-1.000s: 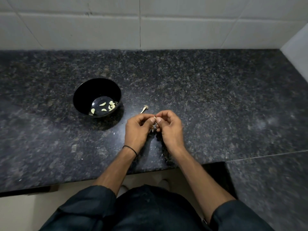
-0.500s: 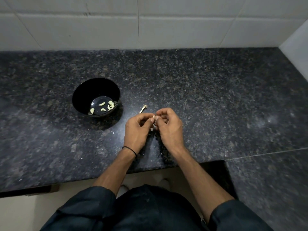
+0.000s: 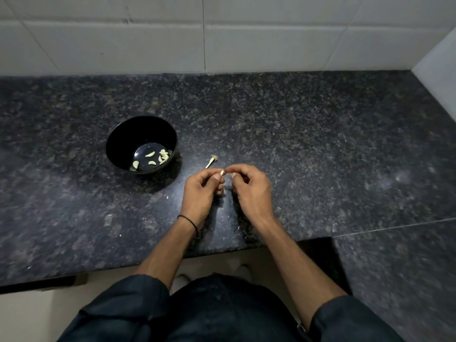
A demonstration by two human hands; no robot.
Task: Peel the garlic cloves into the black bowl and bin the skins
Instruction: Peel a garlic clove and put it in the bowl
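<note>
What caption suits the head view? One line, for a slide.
Left hand and right hand peel a garlic clove over a granite counter, beside a black bowl of peeled cloves.

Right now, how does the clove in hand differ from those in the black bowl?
The held clove is single, pinched by the left hand; the bowl cloves are several, lying loose in the black bowl. The bowl cloves look peeled; the held clove's skin is unclear. Both are pale.
</note>
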